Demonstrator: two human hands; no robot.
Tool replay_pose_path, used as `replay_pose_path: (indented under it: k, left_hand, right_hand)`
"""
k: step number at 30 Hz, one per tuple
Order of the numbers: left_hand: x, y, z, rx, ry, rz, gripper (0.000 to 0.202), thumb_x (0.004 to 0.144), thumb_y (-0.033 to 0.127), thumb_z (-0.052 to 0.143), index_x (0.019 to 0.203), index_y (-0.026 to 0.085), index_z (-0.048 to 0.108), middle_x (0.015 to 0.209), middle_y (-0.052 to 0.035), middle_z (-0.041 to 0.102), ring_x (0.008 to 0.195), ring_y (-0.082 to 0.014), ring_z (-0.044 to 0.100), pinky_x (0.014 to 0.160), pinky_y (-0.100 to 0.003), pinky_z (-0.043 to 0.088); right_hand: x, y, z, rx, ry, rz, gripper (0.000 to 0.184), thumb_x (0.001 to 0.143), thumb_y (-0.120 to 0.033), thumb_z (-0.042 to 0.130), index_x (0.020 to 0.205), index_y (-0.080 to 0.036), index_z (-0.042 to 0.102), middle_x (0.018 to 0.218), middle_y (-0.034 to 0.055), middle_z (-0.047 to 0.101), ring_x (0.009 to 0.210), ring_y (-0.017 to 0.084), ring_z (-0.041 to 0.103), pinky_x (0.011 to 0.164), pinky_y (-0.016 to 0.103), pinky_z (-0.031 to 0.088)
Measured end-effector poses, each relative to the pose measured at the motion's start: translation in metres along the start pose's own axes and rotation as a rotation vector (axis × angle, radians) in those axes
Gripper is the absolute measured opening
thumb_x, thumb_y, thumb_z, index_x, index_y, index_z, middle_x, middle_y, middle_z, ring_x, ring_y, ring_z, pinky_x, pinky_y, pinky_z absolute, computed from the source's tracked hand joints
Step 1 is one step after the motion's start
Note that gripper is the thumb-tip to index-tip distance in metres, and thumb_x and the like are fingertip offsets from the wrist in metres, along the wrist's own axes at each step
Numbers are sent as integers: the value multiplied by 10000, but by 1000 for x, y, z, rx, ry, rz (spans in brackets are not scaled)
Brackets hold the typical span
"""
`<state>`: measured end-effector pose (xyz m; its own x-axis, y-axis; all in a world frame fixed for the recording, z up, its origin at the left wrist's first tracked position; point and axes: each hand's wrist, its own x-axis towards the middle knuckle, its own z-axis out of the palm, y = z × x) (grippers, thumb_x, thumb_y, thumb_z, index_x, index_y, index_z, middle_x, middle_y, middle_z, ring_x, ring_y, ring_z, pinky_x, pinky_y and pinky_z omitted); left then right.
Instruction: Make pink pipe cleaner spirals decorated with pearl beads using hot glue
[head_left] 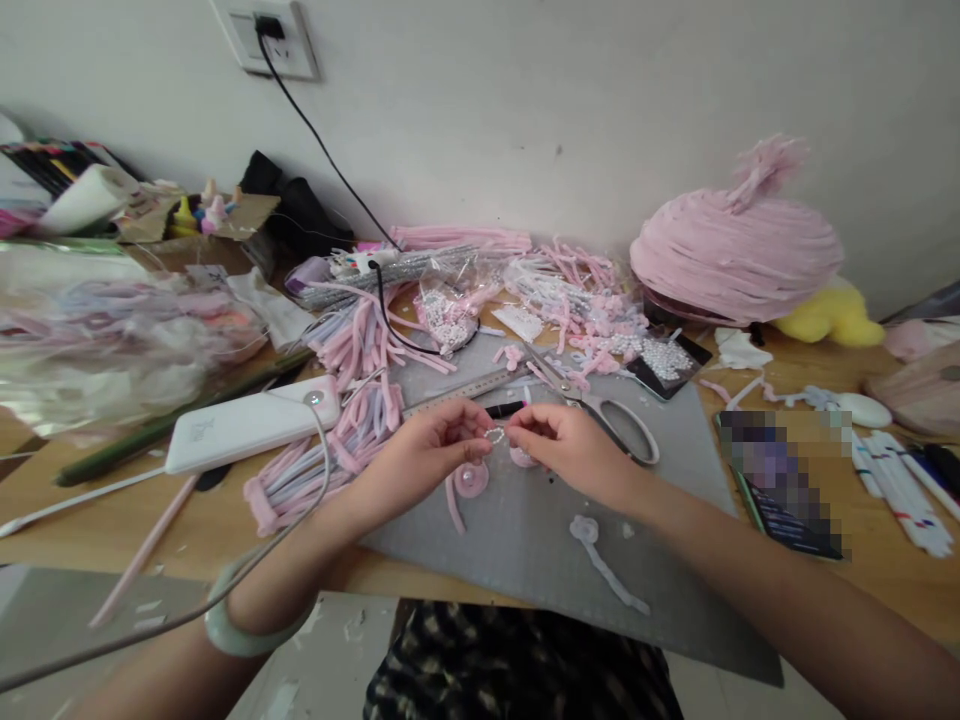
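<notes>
My left hand (427,445) and my right hand (566,445) meet over a grey felt mat (540,540), fingers pinched together. Between their fingertips they hold a small string of pearl beads (495,435). Just below my left hand lies a pink pipe-cleaner spiral with a pearl centre (471,480). A second pink spiral (521,458) sits under my right fingers. A white twisted pipe cleaner (600,560) lies on the mat nearer to me. A pale green bangle (236,625) circles my left wrist.
Scissors (600,405) and a metal ruler (465,385) lie behind my hands. A white power bank (247,425) with cable sits left, beside bundles of pink pipe cleaners (352,350). A tray of pearls (664,360), a pink yarn dome (735,250) and white pens (900,490) stand right.
</notes>
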<state>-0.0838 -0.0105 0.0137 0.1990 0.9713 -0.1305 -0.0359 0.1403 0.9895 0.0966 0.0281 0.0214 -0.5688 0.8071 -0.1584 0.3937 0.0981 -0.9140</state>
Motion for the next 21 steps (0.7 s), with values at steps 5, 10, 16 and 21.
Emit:
replay_pose_path:
  k: [5,10,16,21]
  left_hand:
    - [-31,-10,5,-194,130,-79,200,670,251,716,785,139,597,626,11,605,583,-97,533,561,-201,412]
    - [-39,-22,23,-562,259,-63,203,682,280,720,736,116,613,586,11,575,567,-83,513,574,-190,423]
    - [-33,-34,35,-721,309,-6,229,669,308,736,718,112,627,646,-5,591,592,-80,520,613,-197,448]
    - [-29,-40,40,-699,338,95,202,679,300,726,730,129,631,653,3,600,587,-68,516,591,-178,432]
  right_hand:
    - [0,2,23,234,-57,66,175,786,-314,528,771,-149,586,554,-49,493,459,65,426,456,203,329]
    - [-5,4,40,408,27,-15,168,787,-318,550,739,-159,566,551,-62,494,473,63,446,495,208,362]
    - [-7,5,45,648,-13,101,197,761,-314,595,683,-135,579,515,-52,503,433,47,421,456,199,328]
    - [-7,4,42,905,-114,217,204,709,-290,664,644,-105,606,590,-12,542,476,33,419,428,163,326]
